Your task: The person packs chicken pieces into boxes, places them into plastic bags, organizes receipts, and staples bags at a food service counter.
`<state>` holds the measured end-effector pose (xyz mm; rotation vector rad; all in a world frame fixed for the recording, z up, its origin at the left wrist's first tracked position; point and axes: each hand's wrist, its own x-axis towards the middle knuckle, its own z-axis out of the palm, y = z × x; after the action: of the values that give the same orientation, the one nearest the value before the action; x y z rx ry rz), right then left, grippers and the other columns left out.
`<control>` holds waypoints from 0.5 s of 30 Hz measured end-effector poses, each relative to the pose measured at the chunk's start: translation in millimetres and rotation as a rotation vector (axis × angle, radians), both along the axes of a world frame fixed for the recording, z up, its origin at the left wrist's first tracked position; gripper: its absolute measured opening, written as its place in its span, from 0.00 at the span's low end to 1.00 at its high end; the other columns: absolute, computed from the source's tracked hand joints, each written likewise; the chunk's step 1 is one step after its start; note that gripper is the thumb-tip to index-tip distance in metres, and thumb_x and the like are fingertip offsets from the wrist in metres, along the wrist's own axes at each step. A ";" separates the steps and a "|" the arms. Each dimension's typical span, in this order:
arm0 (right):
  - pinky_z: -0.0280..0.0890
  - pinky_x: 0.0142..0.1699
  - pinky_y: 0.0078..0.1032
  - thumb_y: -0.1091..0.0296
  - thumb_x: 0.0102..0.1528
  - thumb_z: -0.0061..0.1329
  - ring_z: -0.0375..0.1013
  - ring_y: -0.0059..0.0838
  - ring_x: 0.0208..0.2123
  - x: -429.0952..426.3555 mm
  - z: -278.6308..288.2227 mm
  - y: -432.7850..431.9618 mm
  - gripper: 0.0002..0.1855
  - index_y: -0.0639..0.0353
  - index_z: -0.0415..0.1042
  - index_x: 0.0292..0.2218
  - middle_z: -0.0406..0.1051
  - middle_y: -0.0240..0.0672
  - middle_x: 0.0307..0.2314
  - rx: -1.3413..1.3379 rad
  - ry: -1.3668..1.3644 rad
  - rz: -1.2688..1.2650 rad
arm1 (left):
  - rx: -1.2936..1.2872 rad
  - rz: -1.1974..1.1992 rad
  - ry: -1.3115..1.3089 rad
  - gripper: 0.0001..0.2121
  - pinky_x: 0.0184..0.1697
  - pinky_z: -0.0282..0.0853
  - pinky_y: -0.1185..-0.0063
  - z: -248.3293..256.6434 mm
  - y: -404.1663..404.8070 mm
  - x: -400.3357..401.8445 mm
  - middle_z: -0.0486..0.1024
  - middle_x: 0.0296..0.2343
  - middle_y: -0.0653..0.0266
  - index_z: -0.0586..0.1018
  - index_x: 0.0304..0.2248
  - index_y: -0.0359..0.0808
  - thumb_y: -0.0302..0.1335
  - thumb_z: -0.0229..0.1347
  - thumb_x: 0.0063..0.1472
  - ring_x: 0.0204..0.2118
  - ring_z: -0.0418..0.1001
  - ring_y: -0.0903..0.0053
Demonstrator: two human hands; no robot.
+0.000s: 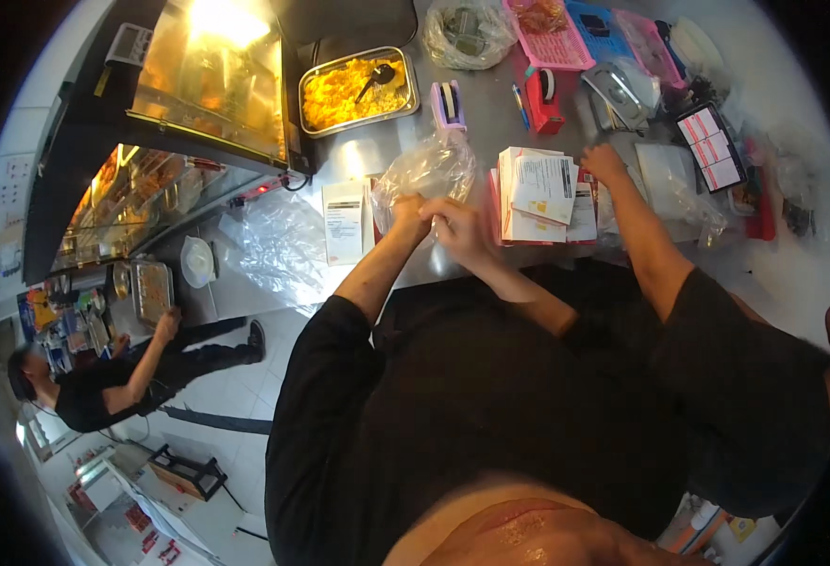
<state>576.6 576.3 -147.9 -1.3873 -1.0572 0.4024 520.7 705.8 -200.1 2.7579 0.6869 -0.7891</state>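
Note:
My left hand [412, 214] is closed at the near end of a clear plastic bag [434, 166], which lies puffed out on the metal counter. The bent fingers of my right hand [461, 228] meet my left hand there; whether they pinch the plastic is hidden. Left of the bag is a printed slip [344, 223] on a white pad or box. To the right sits a stack of boxes or booklets with printed papers [543, 187]. Just beyond the bag stands a lilac tape dispenser [449, 105].
A co-worker's hand [604, 164] reaches past the stack from the right. A foil tray of yellow food [358, 92] holds a black spoon. Nearby are a red tape dispenser [545, 106], a pen [520, 106], a tablet [710, 146] and a lit display cabinet [206, 92]. Another person [110, 382] stands left.

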 end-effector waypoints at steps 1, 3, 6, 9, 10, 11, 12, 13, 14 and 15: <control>0.67 0.46 0.28 0.80 0.49 0.44 0.76 0.38 0.37 -13.5 -24.3 32.7 0.11 0.64 0.73 0.36 0.75 0.44 0.31 -0.126 0.126 -0.053 | 0.065 0.040 -0.011 0.09 0.43 0.72 0.73 -33.4 10.2 -21.3 0.80 0.36 0.63 0.83 0.33 0.42 0.30 0.51 0.58 0.45 0.77 0.68; 0.66 0.52 0.31 0.78 0.47 0.48 0.74 0.39 0.42 -32.8 -49.2 85.5 0.14 0.62 0.73 0.39 0.74 0.45 0.36 -0.318 0.192 -0.011 | 0.219 0.156 -0.014 0.10 0.44 0.72 0.73 -82.3 33.3 -79.3 0.81 0.36 0.63 0.83 0.34 0.42 0.31 0.51 0.58 0.42 0.78 0.68; 0.61 0.55 0.44 0.71 0.43 0.60 0.61 0.47 0.56 10.6 -111.4 81.1 0.31 0.49 0.70 0.50 0.66 0.48 0.49 -0.736 -0.107 -0.101 | 0.103 -0.132 0.151 0.12 0.46 0.72 0.74 -2.2 3.1 -48.3 0.79 0.41 0.58 0.83 0.38 0.40 0.32 0.53 0.56 0.45 0.77 0.69; 0.46 0.62 0.57 0.66 0.37 0.67 0.39 0.55 0.65 10.7 -66.4 65.8 0.47 0.39 0.62 0.58 0.50 0.45 0.61 -1.143 -0.605 -0.039 | -0.093 -0.129 0.314 0.16 0.50 0.70 0.70 19.8 -15.9 -55.8 0.76 0.45 0.53 0.82 0.41 0.37 0.36 0.52 0.58 0.48 0.75 0.64; 0.41 0.63 0.60 0.65 0.36 0.68 0.33 0.57 0.65 17.6 -79.1 67.3 0.51 0.37 0.59 0.59 0.45 0.44 0.63 -1.186 -0.635 -0.020 | -0.172 -0.134 0.349 0.17 0.50 0.69 0.68 16.2 -23.7 -50.9 0.76 0.45 0.52 0.81 0.42 0.37 0.37 0.51 0.59 0.49 0.74 0.62; 0.36 0.63 0.64 0.64 0.34 0.70 0.27 0.59 0.66 24.3 -91.8 63.8 0.55 0.35 0.56 0.61 0.40 0.42 0.65 -1.232 -0.661 -0.006 | -0.251 -0.145 0.385 0.17 0.51 0.69 0.66 12.7 -31.8 -44.7 0.76 0.45 0.51 0.80 0.43 0.37 0.38 0.50 0.60 0.50 0.73 0.61; 0.35 0.66 0.54 0.64 0.41 0.65 0.34 0.52 0.67 6.2 -50.9 64.1 0.45 0.41 0.60 0.59 0.44 0.44 0.64 -1.291 -0.721 0.122 | -0.291 -0.010 0.290 0.20 0.53 0.66 0.63 -17.8 -34.7 -63.5 0.74 0.47 0.52 0.79 0.44 0.37 0.41 0.48 0.61 0.51 0.71 0.58; 0.39 0.66 0.52 0.67 0.45 0.58 0.39 0.51 0.66 18.4 -70.7 55.1 0.38 0.44 0.61 0.58 0.46 0.44 0.63 -1.206 -0.671 0.077 | -0.296 0.013 0.197 0.20 0.54 0.66 0.63 -18.3 -43.7 -50.8 0.74 0.47 0.51 0.79 0.45 0.37 0.41 0.47 0.61 0.51 0.71 0.58; 0.43 0.65 0.49 0.70 0.49 0.52 0.43 0.50 0.65 30.9 -88.9 45.6 0.33 0.47 0.63 0.57 0.48 0.44 0.62 -1.120 -0.625 0.026 | -0.304 0.031 0.103 0.21 0.54 0.65 0.63 -17.7 -54.1 -38.0 0.74 0.46 0.50 0.78 0.46 0.37 0.42 0.47 0.62 0.52 0.71 0.58; 0.46 0.65 0.47 0.72 0.54 0.45 0.47 0.49 0.64 38.4 -102.5 40.0 0.28 0.49 0.64 0.56 0.50 0.44 0.62 -1.021 -0.585 -0.008 | -0.311 0.068 0.015 0.21 0.55 0.64 0.62 -21.2 -60.0 -32.1 0.74 0.46 0.50 0.77 0.47 0.36 0.42 0.46 0.62 0.52 0.71 0.58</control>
<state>615.1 616.4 -250.4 -2.5216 -1.3850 0.5855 488.6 645.9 -221.4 2.4395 0.5991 -0.8260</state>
